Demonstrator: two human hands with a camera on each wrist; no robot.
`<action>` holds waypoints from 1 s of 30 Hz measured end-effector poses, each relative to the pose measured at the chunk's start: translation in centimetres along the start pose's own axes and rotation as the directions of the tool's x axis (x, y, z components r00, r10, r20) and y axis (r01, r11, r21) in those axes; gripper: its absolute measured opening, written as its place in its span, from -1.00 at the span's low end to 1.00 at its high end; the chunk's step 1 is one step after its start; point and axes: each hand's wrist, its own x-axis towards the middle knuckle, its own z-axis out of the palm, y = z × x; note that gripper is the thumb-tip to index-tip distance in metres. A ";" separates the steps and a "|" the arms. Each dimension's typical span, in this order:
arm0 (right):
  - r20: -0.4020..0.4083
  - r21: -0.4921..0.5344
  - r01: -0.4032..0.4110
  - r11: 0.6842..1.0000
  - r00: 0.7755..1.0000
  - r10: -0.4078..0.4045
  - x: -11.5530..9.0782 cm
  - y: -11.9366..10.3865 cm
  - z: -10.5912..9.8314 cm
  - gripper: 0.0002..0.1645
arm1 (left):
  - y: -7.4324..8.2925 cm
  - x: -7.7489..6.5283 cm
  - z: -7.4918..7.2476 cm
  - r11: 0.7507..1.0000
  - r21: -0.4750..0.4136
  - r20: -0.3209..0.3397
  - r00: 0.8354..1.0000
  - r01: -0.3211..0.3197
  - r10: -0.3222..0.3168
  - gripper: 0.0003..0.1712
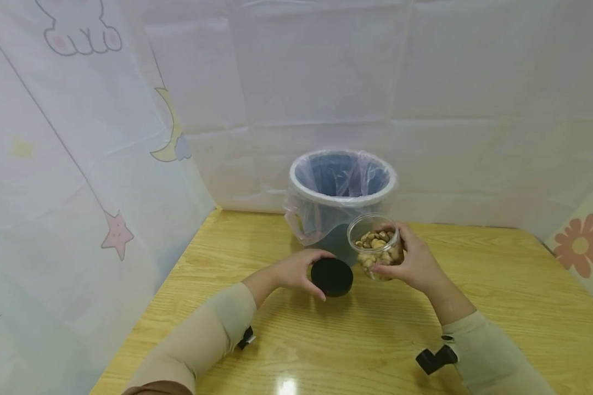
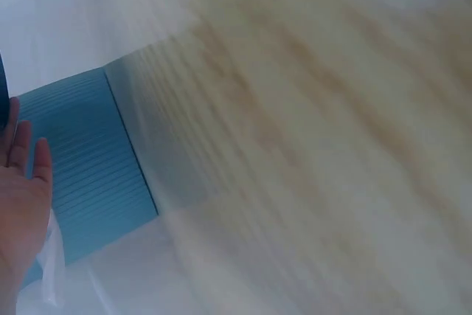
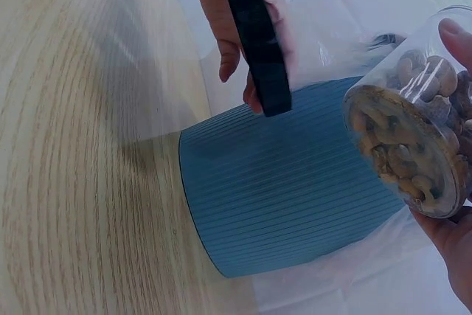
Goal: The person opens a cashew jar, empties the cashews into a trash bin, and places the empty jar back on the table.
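In the head view my left hand (image 1: 292,270) holds a round black lid (image 1: 331,277) between thumb and fingers, above the table. To its right, my right hand (image 1: 417,264) grips a clear jar (image 1: 375,258), lidless and tilted, partly filled with brown, nut-like pieces. The right wrist view shows the jar (image 3: 402,154) from its base and the lid (image 3: 259,49) edge-on, the two apart. Only part of my left hand (image 2: 26,197) appears in the left wrist view, with a sliver of the dark lid at the frame's edge.
A blue ribbed bin (image 1: 321,216) with a white rim and a clear plastic liner stands on the wooden table (image 1: 237,236) behind both hands, close to the jar. Printed cloth walls (image 1: 301,93) enclose the table at the back and sides.
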 end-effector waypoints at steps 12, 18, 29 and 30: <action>0.010 -0.014 0.003 1.000 1.000 -0.002 0.0 -0.1 0.0 -0.08 | -0.9 0.3 0.9 0.995 0.097 0.035 0.999 0.013 -0.016 0.06; 0.006 -0.006 0.005 1.000 1.000 -0.005 0.0 -0.3 -0.1 -0.09 | -1.5 0.3 1.0 0.991 0.127 0.065 0.997 0.033 -0.042 0.06; 0.003 -0.004 0.009 1.000 1.000 -0.009 -0.1 -0.4 -0.1 -0.09 | -2.3 0.3 1.3 0.985 0.164 0.193 0.978 0.043 -0.075 0.08; 0.003 -0.007 0.009 1.000 1.000 -0.009 -0.1 -0.4 -0.1 -0.09 | -2.3 0.2 1.4 0.985 0.168 0.199 0.977 0.048 -0.081 0.09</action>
